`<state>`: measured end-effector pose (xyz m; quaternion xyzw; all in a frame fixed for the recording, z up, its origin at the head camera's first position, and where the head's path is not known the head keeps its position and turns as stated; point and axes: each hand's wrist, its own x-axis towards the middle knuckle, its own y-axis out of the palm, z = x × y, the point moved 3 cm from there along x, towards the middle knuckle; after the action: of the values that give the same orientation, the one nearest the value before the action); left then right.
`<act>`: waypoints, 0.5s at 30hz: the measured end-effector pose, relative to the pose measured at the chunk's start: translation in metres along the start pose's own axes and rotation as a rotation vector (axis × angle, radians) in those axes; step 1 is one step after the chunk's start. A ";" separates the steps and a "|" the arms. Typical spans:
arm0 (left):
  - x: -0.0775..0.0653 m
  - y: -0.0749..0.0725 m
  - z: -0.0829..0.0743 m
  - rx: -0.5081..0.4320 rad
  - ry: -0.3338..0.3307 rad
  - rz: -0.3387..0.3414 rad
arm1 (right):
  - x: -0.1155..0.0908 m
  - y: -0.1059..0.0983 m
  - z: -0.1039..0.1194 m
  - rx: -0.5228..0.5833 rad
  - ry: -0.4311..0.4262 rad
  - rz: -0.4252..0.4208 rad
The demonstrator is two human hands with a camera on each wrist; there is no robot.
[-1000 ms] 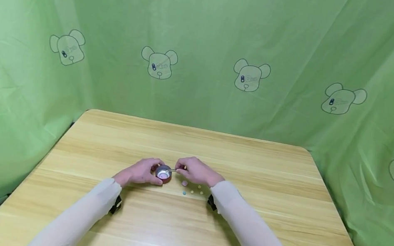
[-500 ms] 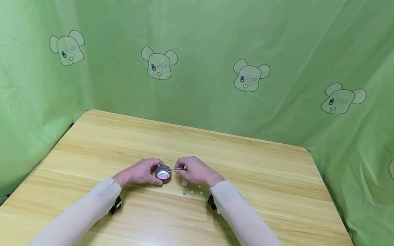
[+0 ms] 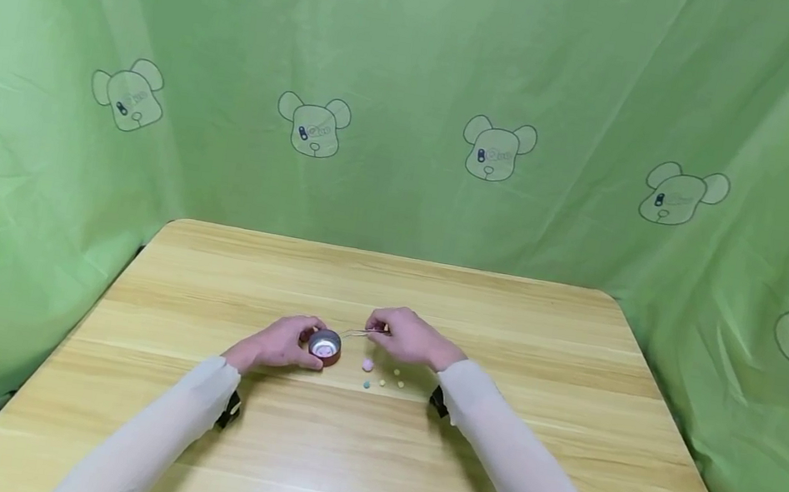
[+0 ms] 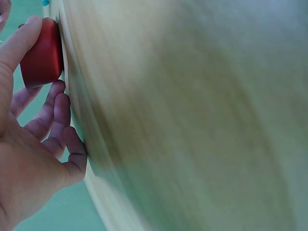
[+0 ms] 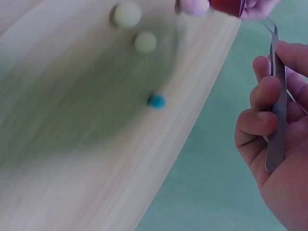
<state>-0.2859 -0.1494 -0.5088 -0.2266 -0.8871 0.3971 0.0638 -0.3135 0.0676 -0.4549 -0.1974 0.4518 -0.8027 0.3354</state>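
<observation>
On the table, my left hand (image 3: pixel 286 342) grips a small round red cup (image 3: pixel 324 349) from its left side, thumb in front and fingers behind. Its inside looks silvery, and something pink lies in it. The left wrist view shows the thumb along the cup's smooth red wall (image 4: pixel 42 57). My right hand (image 3: pixel 412 338) holds metal tweezers (image 5: pixel 276 149) with fine bent tips, pointing left toward the cup. Their tips are apart from each other, with nothing seen between them. A pink ball (image 3: pixel 368 365) lies just right of the cup.
Near the pink ball lie a small blue ball (image 3: pixel 366 385) and several pale yellow balls (image 5: pixel 145 42). The wooden table (image 3: pixel 485 461) reaches past both forearms. A green curtain (image 3: pixel 425 32) with bear-head prints hangs around its back and sides.
My right hand has drawn back to the right and slightly away, lifting the tweezers' tips out of the cup. The left hand still holds the cup in place.
</observation>
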 end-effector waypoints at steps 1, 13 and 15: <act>0.000 0.000 0.000 0.001 0.001 -0.002 | -0.002 -0.002 -0.002 0.004 0.002 -0.006; -0.001 0.000 0.000 0.009 0.001 -0.008 | -0.023 -0.018 -0.028 0.013 0.062 -0.052; -0.001 0.000 0.000 0.007 0.003 -0.010 | -0.026 -0.018 -0.032 0.022 0.069 -0.059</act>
<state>-0.2849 -0.1500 -0.5088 -0.2226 -0.8868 0.3993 0.0680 -0.3215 0.1119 -0.4561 -0.1792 0.4482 -0.8235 0.2981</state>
